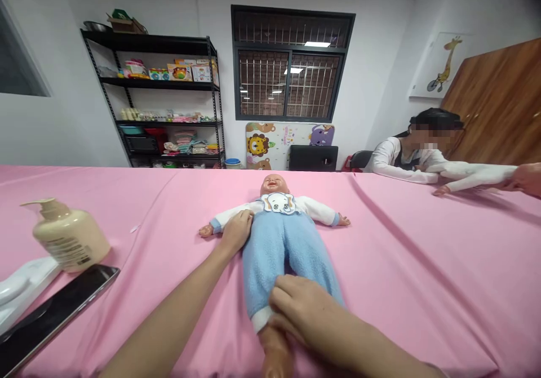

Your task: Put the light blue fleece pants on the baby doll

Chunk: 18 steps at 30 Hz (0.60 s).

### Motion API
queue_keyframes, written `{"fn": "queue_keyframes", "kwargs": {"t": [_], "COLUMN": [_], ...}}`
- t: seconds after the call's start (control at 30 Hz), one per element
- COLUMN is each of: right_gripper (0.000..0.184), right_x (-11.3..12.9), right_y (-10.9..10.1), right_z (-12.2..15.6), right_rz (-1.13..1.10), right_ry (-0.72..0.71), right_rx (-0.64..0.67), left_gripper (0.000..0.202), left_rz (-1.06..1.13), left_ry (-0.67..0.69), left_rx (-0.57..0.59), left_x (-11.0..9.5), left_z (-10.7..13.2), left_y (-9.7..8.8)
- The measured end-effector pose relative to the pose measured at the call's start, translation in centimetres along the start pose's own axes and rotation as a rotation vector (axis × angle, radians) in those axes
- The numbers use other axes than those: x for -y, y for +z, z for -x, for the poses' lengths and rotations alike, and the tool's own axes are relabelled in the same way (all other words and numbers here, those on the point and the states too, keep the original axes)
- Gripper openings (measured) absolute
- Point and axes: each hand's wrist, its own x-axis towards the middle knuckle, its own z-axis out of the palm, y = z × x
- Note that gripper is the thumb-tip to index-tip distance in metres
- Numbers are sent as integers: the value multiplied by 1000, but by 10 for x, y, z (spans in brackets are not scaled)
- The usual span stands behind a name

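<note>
A baby doll [276, 237] in blue fleece trousers and a white top lies on its back in the middle of the pink table cover [401, 265], head pointing away from me. My left hand [235, 230] rests at the doll's side by the trouser waistband, fingers curled onto the fabric. My right hand [302, 310] is closed around the doll's lower leg at the white trouser cuff; a bare foot [276, 352] sticks out below it.
A cream pump bottle [67, 237], a dark phone [54, 313] and a white object [21, 288] lie at the left. Another person [422, 152] sits at the right with arms on the table. A black shelf [164, 102] stands by the far wall.
</note>
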Motion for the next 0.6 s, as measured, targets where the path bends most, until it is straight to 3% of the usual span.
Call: {"fn": "queue_keyframes", "kwargs": {"t": [0.1,0.23,0.37,0.47,0.53,0.6], "right_gripper": [12,11,10,25,28,25], "right_x": [11,16,-7,-46,-78,-111], "right_y": [13,8,-12,-23,-22,-12], "right_z": [-1,-6,-19,-40,-57,-71], "right_rz": [140,83,-150,-297,-331,-284], "right_ry": [-130,-221,24,197,292,421], "right_rx": [-82,-51,-27,-172,-279,-366], "left_gripper": [22,25,27,28,40,46], "left_rz": [6,47,268,696,944,984], "left_ry": [-6,-28,-95,-262,-376,-408], "left_rx": [-15,-16,-1,-11,-62,-86], "left_x": [0,-1,-5,-7,-6,-1], "left_z": [1,1,-2,-7,-9,-10], "left_y": [-1,-3,-5,-7,-8,-7]}}
